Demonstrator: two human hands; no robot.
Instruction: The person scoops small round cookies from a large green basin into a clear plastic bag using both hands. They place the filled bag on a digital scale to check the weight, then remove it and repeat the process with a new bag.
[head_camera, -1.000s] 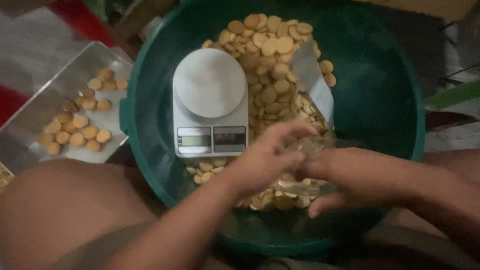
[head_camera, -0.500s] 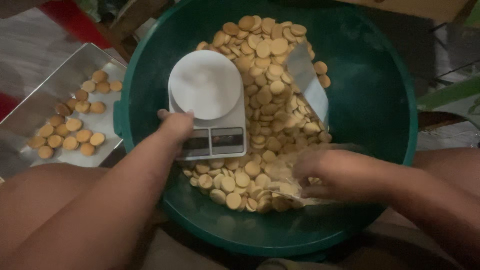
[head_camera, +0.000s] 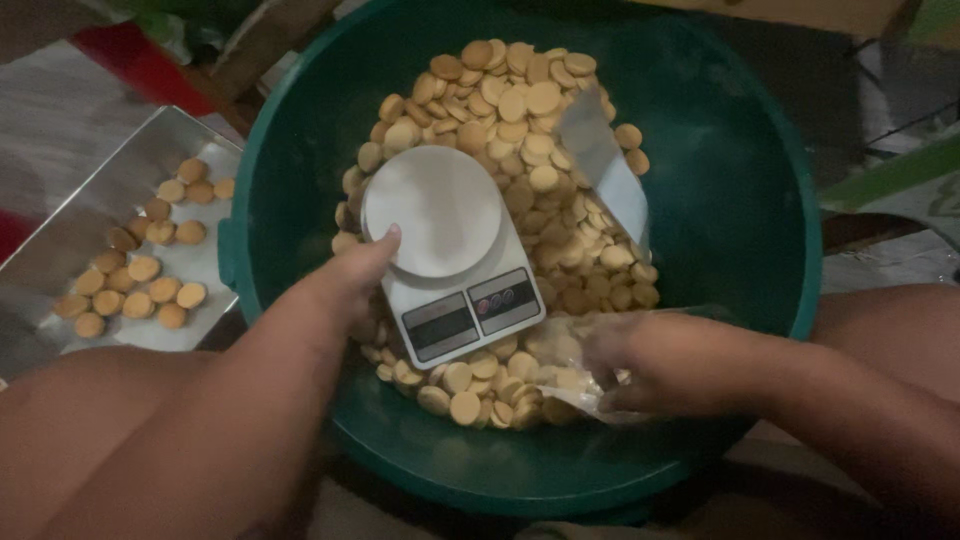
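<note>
Dim, warm indoor light w/ grainy noise throughout. Brightest spot is the white scale platform (head_camera: 432, 210), no hard glare. Right hand (head_camera: 640, 365) motion-blurred; left hand (head_camera: 345, 280) sharper. Lower edges fall into deep shadow; metal tray (head_camera: 60, 240) shows dull grey sheen.

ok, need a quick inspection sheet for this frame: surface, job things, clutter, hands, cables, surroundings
Surface: large green basin, its floor heaped with small round tan biscuits.
Job things: white kitchen scale lying tilted on the biscuits; clear plastic bag holding some biscuits.
Clutter: second clear bag lying on the pile.
Hands: left hand touching the rim of the scale's round platform; right hand gripping the clear plastic bag.
Cables: nothing seen.
Surroundings: metal tray to the left of the basin with more biscuits on it; the person's knees at the bottom corners; red cloth at top left.
</note>
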